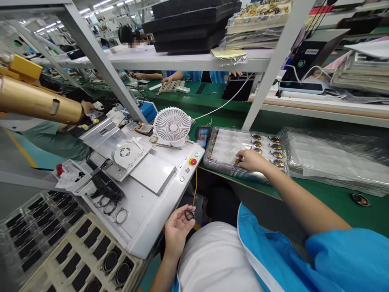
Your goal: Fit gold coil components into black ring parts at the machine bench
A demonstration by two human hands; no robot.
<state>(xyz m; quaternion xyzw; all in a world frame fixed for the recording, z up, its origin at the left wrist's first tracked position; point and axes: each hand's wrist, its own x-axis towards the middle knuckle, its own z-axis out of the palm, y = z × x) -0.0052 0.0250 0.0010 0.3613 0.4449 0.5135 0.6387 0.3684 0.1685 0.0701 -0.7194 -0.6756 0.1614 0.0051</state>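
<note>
My left hand point(176, 229), palm up at the front edge of the white machine, has its thumb and fingers closed on a dark watch case ring point(189, 214). My right hand point(253, 160) reaches into a clear plastic tray point(209, 164) on the green bench. Its fingertips pinch a round watch part point(238, 162) with an amber back, which they partly cover. More round parts point(276, 147) with amber faces sit in the right columns of that tray, and white film covers its middle.
A white fan point(172, 125) stands on the white machine point(161, 221), near a red stop button point(193, 162). A beige tray point(69, 263) of round cases lies lower left. Right are film-covered trays point(331, 156) and a loose part point(361, 199). A shelf post point(267, 77) rises ahead; a co-worker's hand point(172, 78) shows beyond.
</note>
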